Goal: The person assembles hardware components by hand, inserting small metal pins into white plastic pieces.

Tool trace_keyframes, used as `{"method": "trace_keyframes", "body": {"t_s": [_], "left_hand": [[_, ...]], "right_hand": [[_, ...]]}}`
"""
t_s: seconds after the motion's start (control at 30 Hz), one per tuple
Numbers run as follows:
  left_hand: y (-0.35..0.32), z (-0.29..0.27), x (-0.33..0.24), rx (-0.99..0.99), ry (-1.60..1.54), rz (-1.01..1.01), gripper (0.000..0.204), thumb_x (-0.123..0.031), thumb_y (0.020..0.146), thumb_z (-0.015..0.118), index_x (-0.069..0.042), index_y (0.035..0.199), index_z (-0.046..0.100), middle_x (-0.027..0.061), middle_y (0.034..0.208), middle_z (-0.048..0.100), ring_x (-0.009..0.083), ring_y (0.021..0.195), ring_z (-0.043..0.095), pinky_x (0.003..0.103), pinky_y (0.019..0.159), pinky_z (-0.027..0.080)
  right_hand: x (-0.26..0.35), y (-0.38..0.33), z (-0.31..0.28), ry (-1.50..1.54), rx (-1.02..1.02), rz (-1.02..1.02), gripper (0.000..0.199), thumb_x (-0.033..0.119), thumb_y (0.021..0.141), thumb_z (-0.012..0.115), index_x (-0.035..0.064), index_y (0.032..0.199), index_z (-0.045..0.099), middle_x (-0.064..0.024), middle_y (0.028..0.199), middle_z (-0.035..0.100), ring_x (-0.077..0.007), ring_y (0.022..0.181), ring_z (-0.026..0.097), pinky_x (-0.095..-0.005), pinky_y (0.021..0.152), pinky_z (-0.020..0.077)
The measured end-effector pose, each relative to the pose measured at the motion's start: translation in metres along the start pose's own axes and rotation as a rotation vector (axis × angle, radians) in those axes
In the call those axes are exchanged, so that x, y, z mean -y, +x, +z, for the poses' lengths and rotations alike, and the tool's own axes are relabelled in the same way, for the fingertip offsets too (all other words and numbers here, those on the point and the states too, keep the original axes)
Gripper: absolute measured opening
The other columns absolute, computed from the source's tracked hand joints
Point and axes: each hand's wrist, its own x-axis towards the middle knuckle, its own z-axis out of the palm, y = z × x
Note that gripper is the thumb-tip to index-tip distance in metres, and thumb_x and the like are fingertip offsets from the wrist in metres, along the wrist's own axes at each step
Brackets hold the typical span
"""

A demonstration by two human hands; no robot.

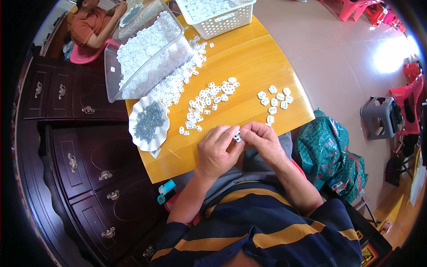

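Over the table's near edge, my left hand [217,150] pinches a small white plastic piece with dark round holes [238,137] between thumb and fingers. My right hand [266,143] meets it from the other side, its thumb and forefinger closed at the piece; the fingertips partly cover what they grip. Just beyond my hands lies a loose cluster of small white plastic pieces [208,99]. To the right sits a group of larger white pieces with dark holes [273,101]. A white scalloped plate [134,119] at the left holds a pile of small grey screws [150,122].
A clear bin [153,71] full of white pieces lies tilted on the wooden table [249,53], with a spilled heap [178,84] beside it. Behind stands a white basket [229,24]. Green bags [327,142] rest at right, dark drawers [95,155] at left. Another person [91,26] sits at far left.
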Motion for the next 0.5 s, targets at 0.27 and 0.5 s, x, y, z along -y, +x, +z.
{"method": "trace_keyframes", "body": {"t_s": [0.27,0.5], "left_hand": [[0.0,-0.005,0.0,0.029,-0.009,0.005,0.031,-0.014,0.08,0.083,-0.005,0.108,0.074,0.0084,0.095,0.07,0.0293,0.083,0.07,0.04,0.071,0.056],[0.001,-0.007,0.0,0.031,0.016,0.049,0.03,-0.011,0.08,0.083,-0.004,0.107,0.074,0.0089,0.094,0.071,0.0295,0.081,0.07,0.039,0.07,0.056]], "right_hand": [[0.0,0.0,0.003,-0.025,0.013,0.047,0.03,0.026,0.107,0.064,0.0006,0.095,0.074,0.0021,0.082,0.069,-0.0044,0.074,0.06,-0.0225,0.067,0.0498],[-0.001,-0.001,0.006,-0.051,-0.013,-0.014,0.028,0.023,0.105,0.066,-0.0003,0.091,0.074,0.0018,0.079,0.069,-0.0045,0.073,0.062,-0.0227,0.067,0.052]]}}
